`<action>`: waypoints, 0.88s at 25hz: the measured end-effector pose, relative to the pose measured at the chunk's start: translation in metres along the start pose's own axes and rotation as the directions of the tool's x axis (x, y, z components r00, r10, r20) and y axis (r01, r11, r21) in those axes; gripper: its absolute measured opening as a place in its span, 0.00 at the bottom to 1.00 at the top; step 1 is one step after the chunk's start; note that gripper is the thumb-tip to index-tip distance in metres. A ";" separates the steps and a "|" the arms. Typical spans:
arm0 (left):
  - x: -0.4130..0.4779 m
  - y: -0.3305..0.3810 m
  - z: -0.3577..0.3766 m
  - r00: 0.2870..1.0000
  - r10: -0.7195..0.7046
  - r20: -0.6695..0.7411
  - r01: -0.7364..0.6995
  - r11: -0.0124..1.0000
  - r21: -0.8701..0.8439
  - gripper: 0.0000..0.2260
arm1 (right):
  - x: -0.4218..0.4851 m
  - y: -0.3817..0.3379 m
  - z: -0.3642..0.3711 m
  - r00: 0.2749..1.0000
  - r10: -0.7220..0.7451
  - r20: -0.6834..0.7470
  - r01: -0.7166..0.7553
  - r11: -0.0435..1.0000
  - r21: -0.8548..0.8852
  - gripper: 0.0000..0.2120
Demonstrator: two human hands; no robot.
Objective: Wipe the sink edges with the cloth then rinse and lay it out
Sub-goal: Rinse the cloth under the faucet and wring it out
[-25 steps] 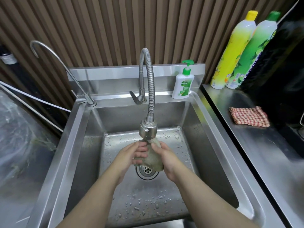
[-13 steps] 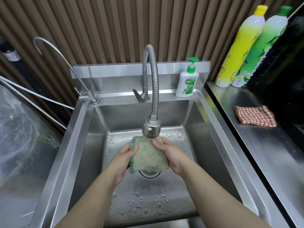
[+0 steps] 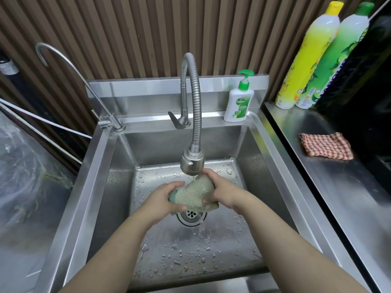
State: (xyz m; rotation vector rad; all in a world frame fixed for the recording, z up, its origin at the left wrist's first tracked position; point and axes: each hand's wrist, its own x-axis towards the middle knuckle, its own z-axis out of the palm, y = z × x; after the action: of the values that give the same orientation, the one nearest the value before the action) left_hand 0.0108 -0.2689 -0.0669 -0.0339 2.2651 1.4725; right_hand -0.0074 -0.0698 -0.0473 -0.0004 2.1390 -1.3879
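Rinsing: both hands, left hand (image 3: 167, 197) and right hand (image 3: 220, 188), grip the bunched cloth (image 3: 195, 192) under the tap (image 3: 192, 163), mid-frame; next comes wringing, probably.

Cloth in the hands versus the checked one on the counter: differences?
The shaggy beige-green cloth is bunched, gripped by the left hand and right hand under the running steel tap; the red-checked cloth lies flat, untouched, on the steel counter. The first is plain and fluffy, the second patterned.
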 end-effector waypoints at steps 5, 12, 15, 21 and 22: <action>0.004 0.002 -0.010 0.990 0.091 -0.108 -0.073 0.985 0.156 0.11 | 0.002 0.003 0.000 0.986 -0.037 -0.161 0.003 0.979 -0.205 0.07; -0.012 0.001 -0.021 0.993 -0.099 0.064 0.118 0.842 -0.526 0.17 | 0.005 0.003 0.031 0.999 0.030 -0.012 -0.017 0.794 0.608 0.11; -0.011 0.005 -0.023 0.993 -0.102 0.062 0.119 0.829 -0.546 0.13 | 0.004 0.001 0.031 0.999 0.012 -0.037 0.012 0.804 0.595 0.07; 0.003 0.019 0.002 0.970 -0.076 0.229 0.198 0.794 -0.575 0.10 | -0.016 0.020 -0.011 1.000 -0.011 -0.011 0.015 0.702 0.712 0.05; 0.005 0.017 0.002 0.961 -0.067 0.268 0.215 0.791 -0.573 0.09 | -0.017 0.024 -0.013 1.000 -0.023 -0.008 0.022 0.707 0.707 0.05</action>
State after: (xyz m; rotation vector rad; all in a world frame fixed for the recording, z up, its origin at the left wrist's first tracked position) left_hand 0.0025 -0.2588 -0.0544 -0.2060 1.4974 1.9329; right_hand 0.0073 -0.0426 -0.0557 0.2745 1.4649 -2.1405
